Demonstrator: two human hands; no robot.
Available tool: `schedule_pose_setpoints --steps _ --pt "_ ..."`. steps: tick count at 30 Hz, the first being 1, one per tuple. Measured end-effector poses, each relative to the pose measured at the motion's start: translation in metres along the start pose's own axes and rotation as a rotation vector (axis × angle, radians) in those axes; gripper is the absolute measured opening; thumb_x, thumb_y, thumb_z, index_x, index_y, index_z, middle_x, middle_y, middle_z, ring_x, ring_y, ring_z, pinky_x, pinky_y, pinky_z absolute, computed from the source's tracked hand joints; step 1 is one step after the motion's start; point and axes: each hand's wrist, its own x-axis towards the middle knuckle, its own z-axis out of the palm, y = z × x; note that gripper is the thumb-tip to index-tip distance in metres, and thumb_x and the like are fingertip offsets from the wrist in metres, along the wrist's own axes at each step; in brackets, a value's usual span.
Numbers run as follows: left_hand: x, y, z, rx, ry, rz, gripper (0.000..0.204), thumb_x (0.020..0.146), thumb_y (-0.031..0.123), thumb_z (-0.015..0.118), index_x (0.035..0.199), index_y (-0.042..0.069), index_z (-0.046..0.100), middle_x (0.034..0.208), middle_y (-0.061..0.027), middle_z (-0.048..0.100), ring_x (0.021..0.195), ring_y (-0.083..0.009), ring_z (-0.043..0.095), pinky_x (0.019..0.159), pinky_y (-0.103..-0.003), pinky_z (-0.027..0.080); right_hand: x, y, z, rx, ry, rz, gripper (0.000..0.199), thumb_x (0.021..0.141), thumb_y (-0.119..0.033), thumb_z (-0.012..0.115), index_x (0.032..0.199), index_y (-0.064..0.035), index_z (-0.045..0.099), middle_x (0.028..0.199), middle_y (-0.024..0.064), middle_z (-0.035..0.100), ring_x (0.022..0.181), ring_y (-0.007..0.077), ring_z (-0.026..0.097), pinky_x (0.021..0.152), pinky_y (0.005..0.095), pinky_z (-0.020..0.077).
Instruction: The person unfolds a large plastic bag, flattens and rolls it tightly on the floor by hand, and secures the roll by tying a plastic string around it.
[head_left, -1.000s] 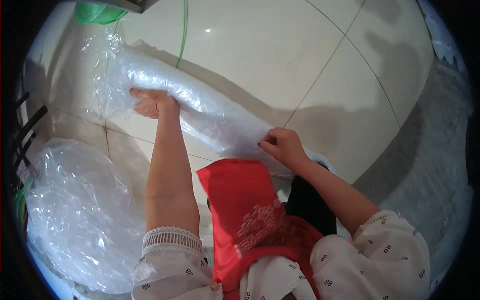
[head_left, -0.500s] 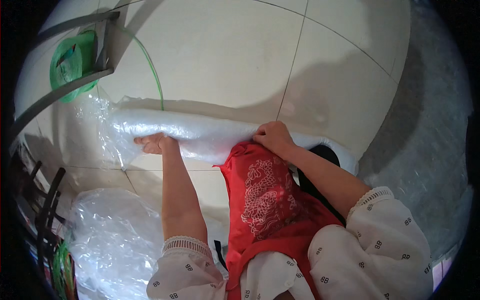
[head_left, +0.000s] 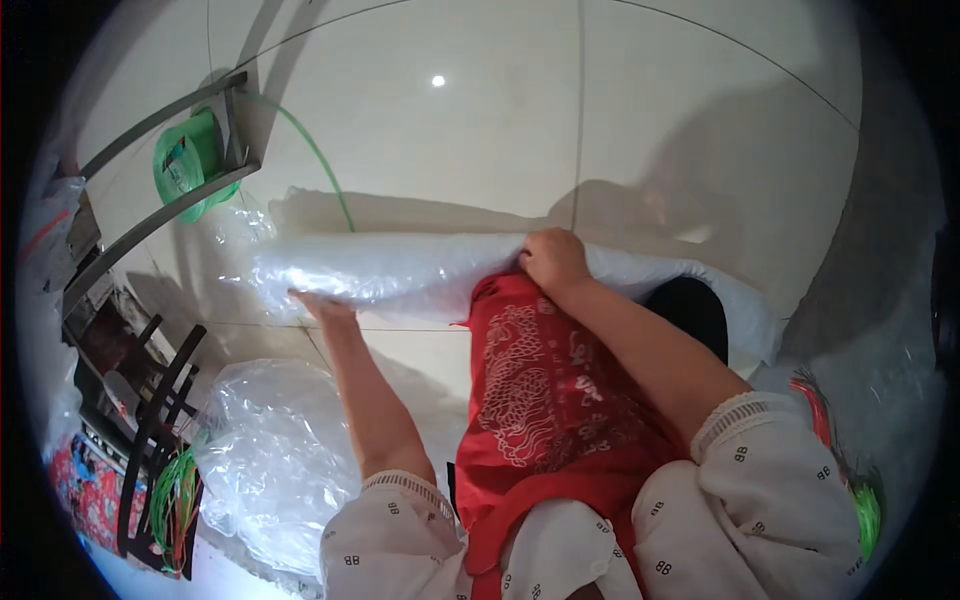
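Observation:
A long roll of clear plastic film [head_left: 430, 262] lies crosswise in front of me, shiny and wrinkled, its left end loose and crumpled. My left hand [head_left: 328, 306] holds the roll's near edge toward its left end; some of its fingers are hidden against the film. Over the middle of the roll, my right hand [head_left: 556, 260] is closed, the fingers curled onto its top edge. A red apron [head_left: 530, 390] with a pale printed pattern covers my lap and reaches up to the roll below my right hand. A black rounded shape [head_left: 692, 312] shows under the roll on the right.
Crumpled clear plastic [head_left: 270, 450] lies on the floor at lower left. Beyond it stand dark bars [head_left: 150, 430] with green ties [head_left: 172, 495]. A grey metal frame [head_left: 150, 225] and a green plastic roll [head_left: 190, 165] are at upper left. Red and green strands [head_left: 815, 405] lie at right.
The whole view has shifted, so the frame and floor things at left show more fully and strands appear at right. Both hands stay on the roll, the left one's fingers less visible now.

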Motion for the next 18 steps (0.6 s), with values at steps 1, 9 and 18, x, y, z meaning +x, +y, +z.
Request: schedule_pose_setpoints --steps 1,9,18 --pt "-0.017 -0.018 0.022 -0.034 -0.019 0.053 0.075 0.102 0.064 0.030 0.154 0.012 0.036 0.157 -0.0126 0.037 0.142 -0.0345 0.039 0.115 -0.052 0.037 -0.001 0.016 0.004 -0.007 0.013 0.003 0.015 0.077 -0.017 0.068 0.078 -0.0039 0.075 0.085 0.0203 0.071 0.086 0.0380 0.070 0.078 0.0481 0.0560" --pt "-0.240 -0.021 0.036 0.012 -0.118 0.435 0.053 0.103 0.041 0.042 0.141 0.004 0.050 0.137 -0.0133 0.056 0.122 -0.0316 0.058 0.101 -0.049 0.052 0.005 0.044 0.031 0.131 0.127 -0.061 0.012 0.076 -0.012 0.067 0.079 -0.0018 0.074 0.085 0.0227 0.070 0.083 0.0410 0.069 0.078 0.0493 0.0553" --pt "-0.381 -0.148 0.128 0.118 0.095 0.771 0.059 0.105 0.048 0.039 0.144 0.005 0.045 0.141 -0.0148 0.052 0.126 -0.0303 0.052 0.102 -0.046 0.048 0.061 0.155 -0.027 0.516 -0.227 -0.575 0.023 0.088 -0.019 0.062 0.103 -0.0030 0.072 0.107 0.0124 0.072 0.096 0.0283 0.068 0.085 0.0409 0.0534"
